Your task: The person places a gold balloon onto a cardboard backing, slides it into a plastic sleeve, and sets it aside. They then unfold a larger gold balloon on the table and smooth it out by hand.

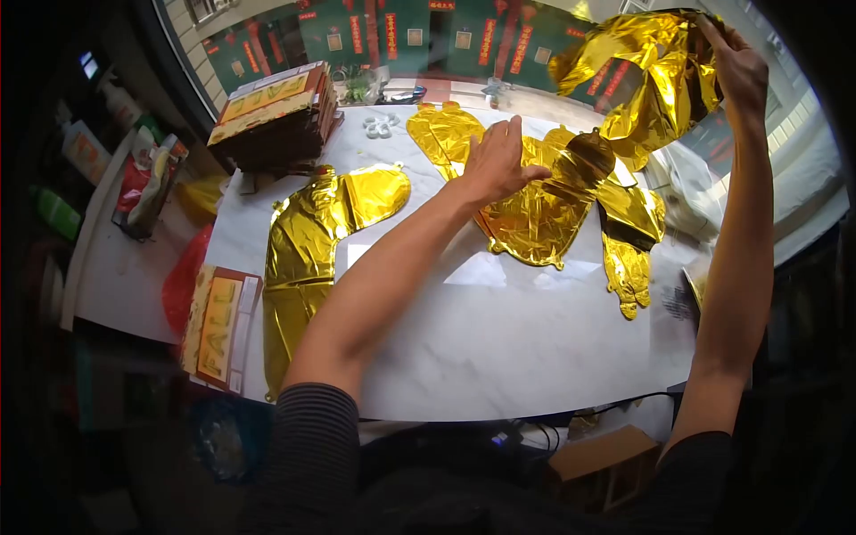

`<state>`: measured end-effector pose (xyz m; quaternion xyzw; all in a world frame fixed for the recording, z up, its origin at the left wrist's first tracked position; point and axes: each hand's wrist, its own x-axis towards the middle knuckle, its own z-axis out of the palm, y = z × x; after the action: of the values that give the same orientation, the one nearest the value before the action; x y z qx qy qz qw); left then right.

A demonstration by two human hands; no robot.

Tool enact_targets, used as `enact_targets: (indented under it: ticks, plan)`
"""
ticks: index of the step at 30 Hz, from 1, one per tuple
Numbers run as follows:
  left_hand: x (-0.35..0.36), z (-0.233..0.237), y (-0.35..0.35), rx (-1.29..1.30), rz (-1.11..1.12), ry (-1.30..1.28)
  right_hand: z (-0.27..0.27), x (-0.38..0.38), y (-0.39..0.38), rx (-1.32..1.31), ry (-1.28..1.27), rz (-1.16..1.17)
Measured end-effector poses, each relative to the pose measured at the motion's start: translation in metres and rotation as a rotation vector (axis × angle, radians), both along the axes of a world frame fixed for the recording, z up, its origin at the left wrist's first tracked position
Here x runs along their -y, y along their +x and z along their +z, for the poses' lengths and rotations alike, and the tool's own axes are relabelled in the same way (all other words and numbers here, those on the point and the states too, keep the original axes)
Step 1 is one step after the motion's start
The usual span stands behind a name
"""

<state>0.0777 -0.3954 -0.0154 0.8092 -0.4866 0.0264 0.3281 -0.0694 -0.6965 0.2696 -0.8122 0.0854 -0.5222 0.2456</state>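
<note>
My right hand (738,75), raised at the upper right, grips the edge of a gold foil balloon (655,85) that hangs crumpled in the air. Over the back middle of the table is my left hand (499,162), its thumb apart from the fingers and nothing held in it. Below and beside that hand lies a flat gold foil piece (535,223). More gold foil (627,267) spreads to its right. At the left, a bent, flat gold foil balloon (308,241) lies on the marbled table (499,348), partly behind my left forearm.
A stack of printed packages (276,116) stands at the back left. One more package (221,330) lies at the left edge. Small white pieces (382,125) sit near the back. Clear plastic (687,192) lies at the right, and an open cardboard box (606,464) is below the table.
</note>
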Motion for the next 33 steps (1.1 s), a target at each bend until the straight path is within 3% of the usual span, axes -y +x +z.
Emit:
enact_targets:
  ticks: [2,5,7,8,10,12,14,16,19,20,22,25,27,28,30,33]
  plan:
    - [0.001,0.024,-0.01,-0.096,-0.021,-0.35,-0.012,-0.032,0.001,-0.036,-0.015,0.031]
    - [-0.003,0.063,-0.026,0.076,0.087,-0.57,-0.046,-0.147,0.014,-0.169,-0.043,0.108]
    - [-0.007,0.076,-0.033,0.205,0.172,-0.727,-0.064,-0.164,0.004,-0.264,-0.059,0.158]
    - [-0.01,0.088,-0.029,0.001,0.129,-0.741,-0.066,-0.152,0.003,-0.311,-0.067,0.183]
    - [-0.021,0.093,-0.024,0.107,0.119,-0.64,-0.097,-0.176,-0.004,-0.303,0.032,0.401]
    - [-0.028,0.087,-0.019,0.213,0.097,-0.69,-0.129,-0.198,-0.012,-0.267,-0.07,0.304]
    - [-0.047,0.084,-0.029,0.305,-0.036,-0.667,-0.147,-0.219,-0.029,-0.394,-0.095,0.22]
    - [-0.067,0.081,-0.041,0.311,-0.032,-0.642,-0.173,-0.22,-0.036,-0.424,-0.112,0.252]
    - [-0.08,0.064,-0.05,0.402,-0.217,-0.248,-0.197,-0.227,-0.048,-0.469,-0.081,0.278]
    - [-0.075,0.051,-0.046,0.378,-0.351,-0.297,-0.201,-0.231,-0.052,-0.496,-0.05,0.288]
    - [-0.073,0.04,-0.053,0.347,-0.241,-0.163,-0.214,-0.229,-0.056,-0.482,-0.06,0.299]
    - [-0.066,0.034,-0.046,0.009,-0.16,-0.203,-0.229,-0.222,-0.063,-0.459,-0.048,0.254]
    - [-0.06,0.036,-0.037,-0.218,-0.096,-0.29,-0.237,-0.222,-0.07,-0.004,0.095,0.018]
    - [-0.056,0.036,-0.032,-0.218,-0.095,-0.291,-0.245,-0.214,-0.072,0.1,0.289,-0.054]
    - [-0.049,0.036,-0.026,-0.443,-0.026,-0.471,-0.262,-0.205,-0.079,-0.015,0.348,-0.225]
    - [-0.046,0.055,-0.022,-0.469,0.035,-0.464,-0.295,-0.202,-0.082,-0.24,0.153,-0.319]
